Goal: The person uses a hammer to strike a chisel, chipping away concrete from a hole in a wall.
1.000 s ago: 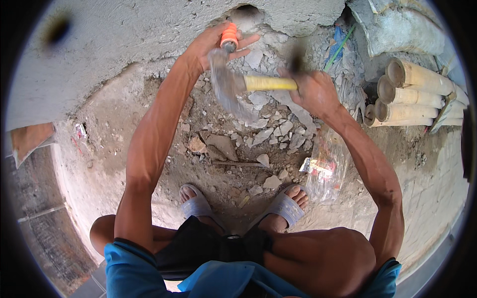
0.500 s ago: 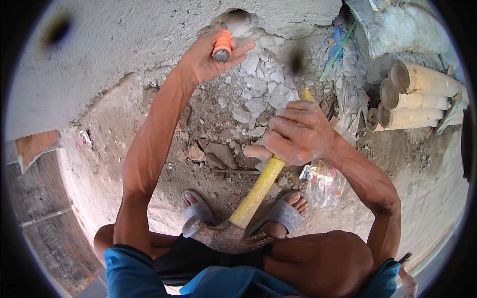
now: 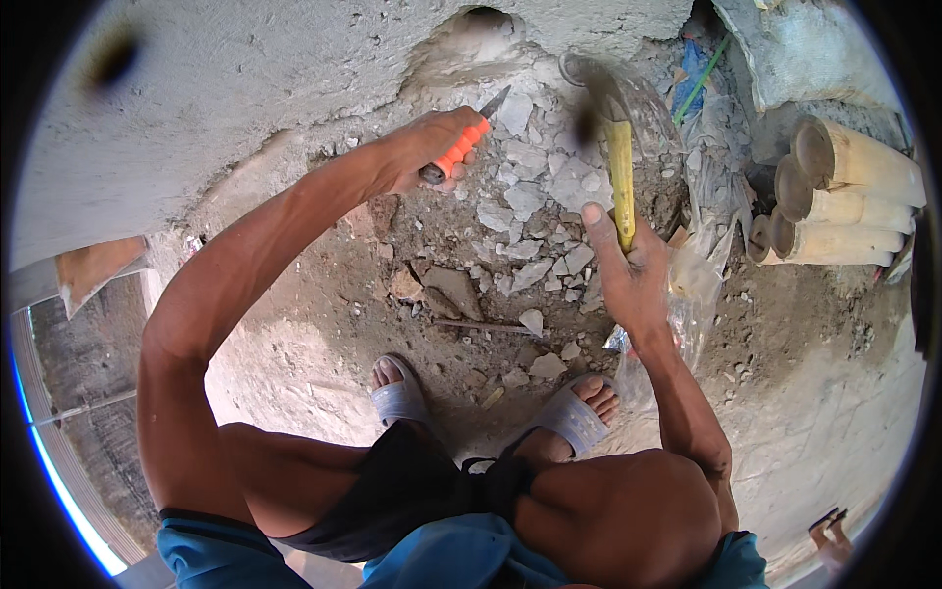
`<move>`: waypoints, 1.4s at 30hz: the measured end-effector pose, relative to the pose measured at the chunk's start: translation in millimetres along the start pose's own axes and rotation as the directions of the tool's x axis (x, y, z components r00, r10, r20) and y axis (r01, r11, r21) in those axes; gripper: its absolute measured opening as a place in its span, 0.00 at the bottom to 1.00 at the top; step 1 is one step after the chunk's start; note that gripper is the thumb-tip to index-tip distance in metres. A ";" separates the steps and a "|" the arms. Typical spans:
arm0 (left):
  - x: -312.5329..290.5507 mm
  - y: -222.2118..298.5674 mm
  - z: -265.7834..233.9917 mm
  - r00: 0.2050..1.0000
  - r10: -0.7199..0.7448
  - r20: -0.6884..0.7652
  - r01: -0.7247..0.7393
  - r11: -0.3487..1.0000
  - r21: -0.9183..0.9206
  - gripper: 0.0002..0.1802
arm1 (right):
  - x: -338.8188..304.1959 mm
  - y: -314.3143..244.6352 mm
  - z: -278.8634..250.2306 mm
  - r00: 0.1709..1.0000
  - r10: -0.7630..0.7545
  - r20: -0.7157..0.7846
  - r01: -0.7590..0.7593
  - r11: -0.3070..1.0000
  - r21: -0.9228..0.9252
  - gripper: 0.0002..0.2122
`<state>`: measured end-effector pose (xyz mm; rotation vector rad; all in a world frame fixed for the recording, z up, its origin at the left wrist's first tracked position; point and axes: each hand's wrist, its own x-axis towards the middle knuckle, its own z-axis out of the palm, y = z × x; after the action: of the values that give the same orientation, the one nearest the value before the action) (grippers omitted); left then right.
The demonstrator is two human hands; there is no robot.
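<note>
My left hand [image 3: 429,145] is closed around the orange grip of a chisel [image 3: 461,150]. The chisel's dark metal tip slants up and to the right, over broken grey chips [image 3: 525,201] at the foot of the wall. In my right hand [image 3: 633,280] is a claw hammer [image 3: 622,177], gripped low on its yellow handle. The hammer's head is up, blurred, to the right of the chisel and apart from it. Beyond both tools, a rough hollow [image 3: 466,49] is broken into the base of the grey wall [image 3: 255,79].
Several bamboo-like tubes [image 3: 859,162] are stacked at the right, below a pale sack [image 3: 814,59]. Crumpled clear plastic [image 3: 692,285] lies beside my right wrist. A thin rod [image 3: 481,325] lies in the dirt ahead of my sandalled feet [image 3: 400,395].
The hammer has swung from hanging head-down near my knees to head-up near the wall. The chisel has turned from pointing at the hollow to slanting up-right, lower over the rubble.
</note>
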<state>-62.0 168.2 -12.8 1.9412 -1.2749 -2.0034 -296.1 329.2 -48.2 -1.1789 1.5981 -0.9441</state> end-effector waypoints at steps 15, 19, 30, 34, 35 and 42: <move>96.6 28.8 -22.1 0.920 0.347 -0.180 -0.384 0.887 -0.255 0.25 | -35.5 -24.9 23.7 0.918 0.382 -0.103 -0.387 0.921 -0.034 0.26; 71.5 10.4 12.6 0.956 0.266 0.124 -0.212 0.919 -0.333 0.28 | -66.1 -50.7 19.1 0.826 0.523 -0.212 -0.537 0.844 -0.010 0.26; 39.8 -45.1 64.8 0.724 0.269 0.635 0.123 0.856 -0.503 0.26 | -63.4 -181.6 48.8 0.717 0.429 -0.550 -0.318 0.903 0.289 0.14; 63.1 -23.1 28.6 0.845 0.347 0.407 0.014 0.746 -0.665 0.26 | -18.4 -156.8 72.8 0.715 -0.022 -0.699 0.210 0.960 0.185 0.15; 72.2 -21.4 21.7 0.873 0.339 0.350 0.003 0.714 -0.700 0.26 | -15.3 -153.3 87.3 0.709 -0.084 -0.700 0.280 0.945 0.170 0.14; 71.0 -11.8 -20.4 0.891 0.391 0.229 -0.055 0.597 -0.801 0.25 | -36.6 -84.4 245.5 0.484 0.034 -0.874 0.471 0.832 0.293 0.14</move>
<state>-53.0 125.0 -73.1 0.9396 -0.4477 -2.2915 -34.3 328.2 -34.0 -0.5065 1.7247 -2.2564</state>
